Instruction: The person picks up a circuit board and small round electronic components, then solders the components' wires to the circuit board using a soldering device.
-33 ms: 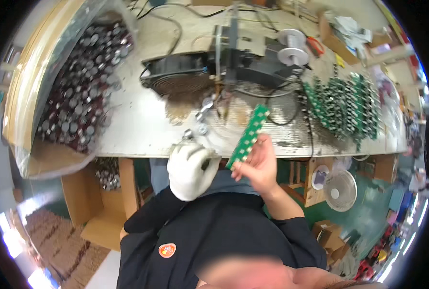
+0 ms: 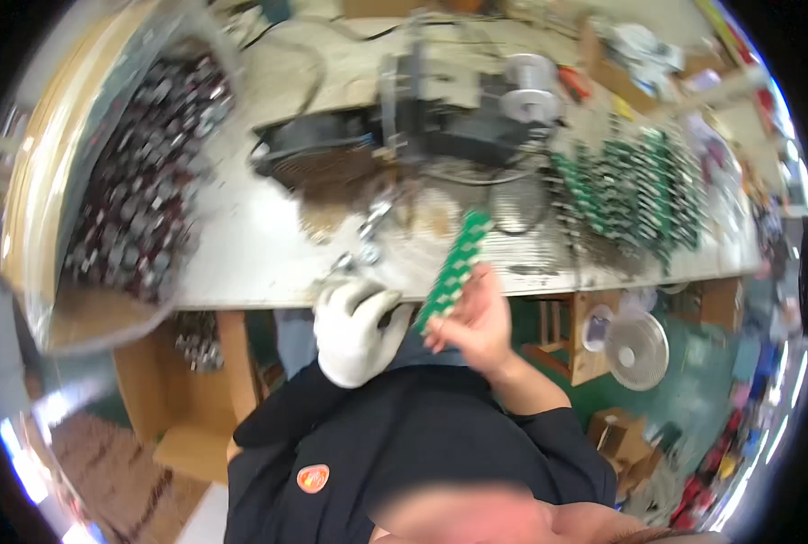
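Note:
My right hand (image 2: 478,325), bare, holds a long green circuit board strip (image 2: 454,270) by its near end, thumb on top. The strip slants up and away over the table's front edge, with rows of small pale parts along it. To its left is my left hand (image 2: 354,331) in a white glove, its fingers curled toward the thumb. Whatever lies in that grip is hidden. Just beyond the glove, several small shiny metal parts (image 2: 368,254) lie on the white table (image 2: 241,263). Motion blurs their shape.
A plastic-lined carton (image 2: 37,208) full of small round metal parts (image 2: 150,172) stands left. Beyond the hands sit a black fan-like device (image 2: 318,145) and a spool (image 2: 529,86). Rows of populated green boards (image 2: 626,190) lie right; a white fan (image 2: 637,351) stands below.
The view has shifted and blurred slightly, with table items moving a little left in it. The board sits slightly lower and farther left; both hands keep their shape.

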Tool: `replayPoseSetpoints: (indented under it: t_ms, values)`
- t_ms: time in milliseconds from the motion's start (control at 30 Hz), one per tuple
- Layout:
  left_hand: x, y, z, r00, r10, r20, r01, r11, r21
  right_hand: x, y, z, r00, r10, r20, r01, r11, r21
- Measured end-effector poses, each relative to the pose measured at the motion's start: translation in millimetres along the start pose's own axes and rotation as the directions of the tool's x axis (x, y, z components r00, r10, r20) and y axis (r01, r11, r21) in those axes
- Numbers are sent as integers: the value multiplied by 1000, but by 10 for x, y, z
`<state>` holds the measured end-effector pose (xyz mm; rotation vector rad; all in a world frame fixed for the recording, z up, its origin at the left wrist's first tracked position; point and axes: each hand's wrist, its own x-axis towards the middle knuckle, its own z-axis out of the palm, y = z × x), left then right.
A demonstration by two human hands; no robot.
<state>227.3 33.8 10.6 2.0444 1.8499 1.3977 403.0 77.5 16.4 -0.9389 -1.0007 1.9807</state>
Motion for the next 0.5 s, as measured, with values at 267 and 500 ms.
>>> replayPoseSetpoints:
  t_ms: [267,500]
  values:
    - [-93,5,-32,976,208,-65,-212,975,-61,-364,214,71,900,-377,219,432,843,-321]
    - [-109,25,-425,942,-182,281,333,580,-743,-37,37,294,849,-371,376,394,919,18]
